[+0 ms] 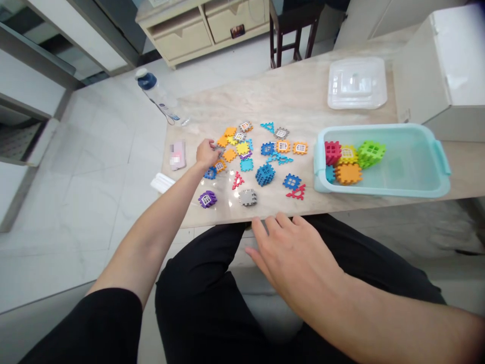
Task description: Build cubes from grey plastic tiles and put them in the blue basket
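Several coloured waffle-block tiles [242, 148] lie scattered on the marble table [303, 96]. My left hand [206, 153] reaches out over the left end of the pile, fingers curled around a small tile I cannot make out clearly. My right hand [291, 250] hovers open, fingers spread, just off the table's near edge above my lap. A blue cube of joined tiles [264, 174], a grey one [247, 197] and a purple one [207, 198] stand near the front edge. A turquoise bin [417, 189] at the right holds red, yellow, orange and green blocks [350, 159].
A clear lid [356, 83] lies behind the bin. A white box [441, 71] stands at the far right. A phone [177, 154] lies near the table's left edge. A water bottle [157, 93] lies at the left corner. A stool and cabinet stand beyond.
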A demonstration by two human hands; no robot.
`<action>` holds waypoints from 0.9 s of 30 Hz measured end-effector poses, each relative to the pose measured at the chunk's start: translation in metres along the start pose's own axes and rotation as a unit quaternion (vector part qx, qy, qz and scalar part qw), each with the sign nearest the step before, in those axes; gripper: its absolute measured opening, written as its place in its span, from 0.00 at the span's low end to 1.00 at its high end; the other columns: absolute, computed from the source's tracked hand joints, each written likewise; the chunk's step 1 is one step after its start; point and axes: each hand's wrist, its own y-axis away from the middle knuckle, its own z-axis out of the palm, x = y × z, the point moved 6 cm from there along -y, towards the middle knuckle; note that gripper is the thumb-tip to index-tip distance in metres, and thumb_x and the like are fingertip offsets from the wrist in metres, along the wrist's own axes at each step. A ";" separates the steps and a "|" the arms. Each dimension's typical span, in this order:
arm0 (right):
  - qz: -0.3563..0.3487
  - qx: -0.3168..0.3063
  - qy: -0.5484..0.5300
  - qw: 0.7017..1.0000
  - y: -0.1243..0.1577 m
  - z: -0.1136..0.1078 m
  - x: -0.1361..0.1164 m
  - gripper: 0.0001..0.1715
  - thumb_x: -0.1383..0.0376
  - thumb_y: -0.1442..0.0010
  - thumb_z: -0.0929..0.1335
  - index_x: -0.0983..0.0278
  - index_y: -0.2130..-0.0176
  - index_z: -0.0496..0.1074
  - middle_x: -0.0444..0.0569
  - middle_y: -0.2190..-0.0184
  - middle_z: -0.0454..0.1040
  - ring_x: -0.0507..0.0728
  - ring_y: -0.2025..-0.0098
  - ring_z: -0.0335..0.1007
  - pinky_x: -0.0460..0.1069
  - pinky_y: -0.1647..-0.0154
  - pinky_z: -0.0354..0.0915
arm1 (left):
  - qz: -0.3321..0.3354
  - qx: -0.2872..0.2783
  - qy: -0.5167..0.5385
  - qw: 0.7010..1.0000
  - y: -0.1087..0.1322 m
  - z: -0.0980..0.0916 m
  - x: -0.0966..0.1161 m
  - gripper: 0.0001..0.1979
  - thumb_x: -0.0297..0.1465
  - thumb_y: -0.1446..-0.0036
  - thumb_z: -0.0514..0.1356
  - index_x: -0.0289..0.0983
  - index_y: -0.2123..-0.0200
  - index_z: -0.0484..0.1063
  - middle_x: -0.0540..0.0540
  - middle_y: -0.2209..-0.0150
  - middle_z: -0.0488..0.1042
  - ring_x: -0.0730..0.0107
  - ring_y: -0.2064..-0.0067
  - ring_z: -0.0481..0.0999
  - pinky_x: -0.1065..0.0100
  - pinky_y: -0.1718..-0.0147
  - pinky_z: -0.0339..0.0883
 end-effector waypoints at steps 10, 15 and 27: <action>-0.002 -0.035 0.015 0.999 -0.006 0.006 -0.002 0.21 0.52 0.31 0.73 0.62 0.46 0.78 0.62 0.57 0.82 0.67 0.60 0.79 0.59 0.62 0.75 | -0.017 -0.022 0.030 0.999 0.003 0.002 0.004 0.31 0.37 0.54 0.79 0.35 0.48 0.78 0.42 0.53 0.80 0.60 0.54 0.78 0.64 0.53 0.72; 0.003 -0.047 -0.003 0.999 -0.011 0.010 -0.002 0.19 0.54 0.29 0.72 0.64 0.46 0.78 0.62 0.59 0.82 0.67 0.60 0.79 0.57 0.61 0.74 | -0.026 -0.021 0.096 0.995 0.011 -0.006 0.001 0.17 0.32 0.53 0.76 0.35 0.59 0.83 0.48 0.68 0.77 0.65 0.62 0.76 0.67 0.60 0.70; 0.057 0.057 -0.114 0.990 -0.060 0.012 0.059 0.25 0.58 0.25 0.68 0.67 0.36 0.71 0.61 0.40 0.77 0.65 0.36 0.73 0.55 0.35 0.68 | -0.067 -0.176 0.445 0.876 0.145 -0.084 0.102 0.19 0.25 0.49 0.76 0.35 0.52 0.82 0.44 0.61 0.84 0.70 0.60 0.83 0.65 0.52 0.79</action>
